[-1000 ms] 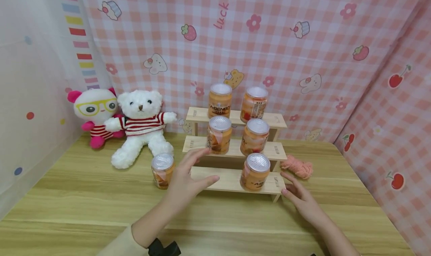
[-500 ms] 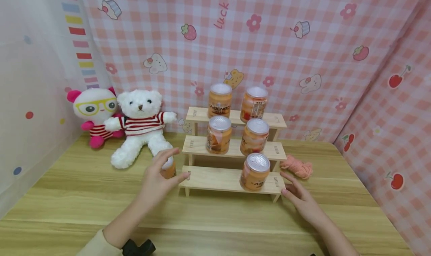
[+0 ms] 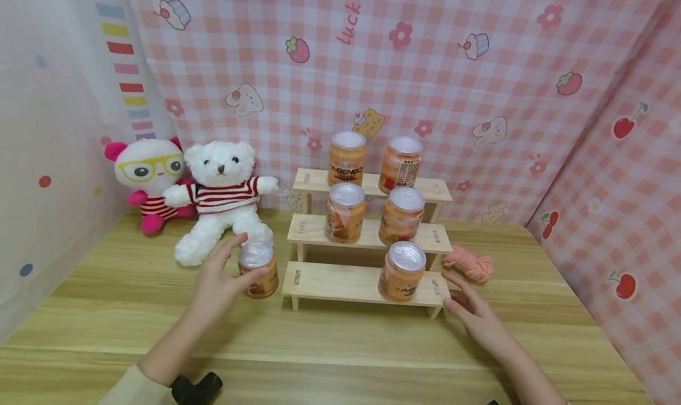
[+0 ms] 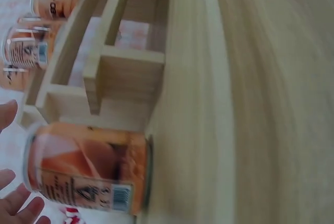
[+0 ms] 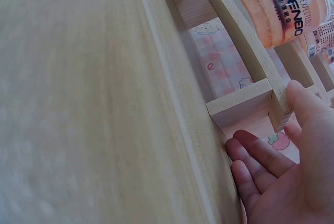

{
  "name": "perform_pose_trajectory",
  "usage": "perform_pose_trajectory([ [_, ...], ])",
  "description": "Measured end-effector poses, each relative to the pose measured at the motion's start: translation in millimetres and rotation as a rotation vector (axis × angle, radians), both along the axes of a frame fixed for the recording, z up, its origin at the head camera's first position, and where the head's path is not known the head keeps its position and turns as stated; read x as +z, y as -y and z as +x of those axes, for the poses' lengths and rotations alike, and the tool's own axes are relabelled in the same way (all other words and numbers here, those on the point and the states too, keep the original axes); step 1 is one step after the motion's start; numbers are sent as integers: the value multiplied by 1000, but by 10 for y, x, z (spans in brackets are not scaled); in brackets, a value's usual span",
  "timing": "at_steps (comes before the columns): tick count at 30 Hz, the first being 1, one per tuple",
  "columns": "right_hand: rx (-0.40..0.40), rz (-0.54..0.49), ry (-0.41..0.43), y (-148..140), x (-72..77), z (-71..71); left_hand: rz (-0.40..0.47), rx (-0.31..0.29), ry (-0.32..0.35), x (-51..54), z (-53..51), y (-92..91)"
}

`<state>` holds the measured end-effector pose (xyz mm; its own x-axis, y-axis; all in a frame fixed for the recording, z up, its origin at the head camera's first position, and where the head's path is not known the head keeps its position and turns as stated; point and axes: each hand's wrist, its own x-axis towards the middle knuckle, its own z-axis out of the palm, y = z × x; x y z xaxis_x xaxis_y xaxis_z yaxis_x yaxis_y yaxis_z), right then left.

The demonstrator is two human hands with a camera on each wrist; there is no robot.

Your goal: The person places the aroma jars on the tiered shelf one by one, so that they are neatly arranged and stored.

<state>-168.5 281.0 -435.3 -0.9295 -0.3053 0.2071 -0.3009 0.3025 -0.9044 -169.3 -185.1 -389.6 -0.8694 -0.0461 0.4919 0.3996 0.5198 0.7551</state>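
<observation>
In the head view my left hand [image 3: 215, 287] is beside a lidded can [image 3: 258, 270] with an orange label, standing upright on the table. Its thumb reaches across the can's front and its fingers spread on the far left side. The left wrist view shows a gap between these fingers [image 4: 21, 205] and the can [image 4: 88, 166]. My right hand [image 3: 479, 316] rests at the right end of a three-step wooden rack [image 3: 335, 281]. Its thumb [image 5: 302, 98] touches the lowest step's end, while the other fingers lie loosely bent near the tabletop.
Several matching cans stand on the rack, one of them [image 3: 402, 272] at the right of the lowest step. A white teddy bear [image 3: 220, 198] and a pink-eared plush toy [image 3: 154, 177] sit behind the left hand. Pink yarn [image 3: 468, 263] lies right of the rack.
My left hand has moved left from the front of the rack to the can on the table, leaving the lowest step's left half uncovered. The right hand has stayed at the rack's end.
</observation>
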Motion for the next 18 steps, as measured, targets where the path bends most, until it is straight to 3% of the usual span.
perform_pose_trajectory([
  [8, -1, 10, -7, -2, 0, -4, 15, -47, 155, -103, -60, 74],
  [18, -7, 8, -2, -23, -19, -25, 121, -95, 257, -189, -81, 58],
])
